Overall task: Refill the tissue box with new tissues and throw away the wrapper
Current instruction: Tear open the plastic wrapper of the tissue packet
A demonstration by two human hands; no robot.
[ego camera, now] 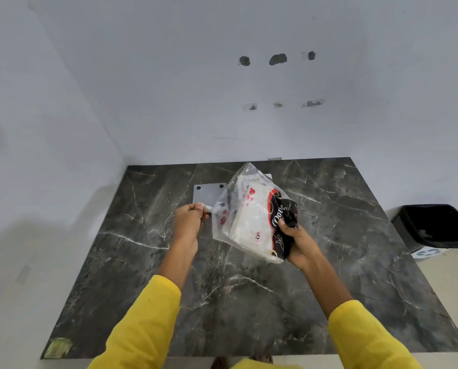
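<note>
A tissue pack in a clear plastic wrapper (252, 211) with red hearts and a black printed end is held up, tilted, above the dark marble table (142, 262). White tissues show inside it. My right hand (298, 243) grips the wrapper's black lower right end. My left hand (189, 218) pinches the wrapper's left edge between thumb and fingers. Behind the pack, a flat grey box lid or plate (208, 194) with two dark dots lies on the table, partly hidden by the wrapper.
A black bin (435, 227) with a dark liner stands on the floor to the right of the table. White walls close in behind and to the left. A yellowish patch (59, 347) marks the table's near left corner.
</note>
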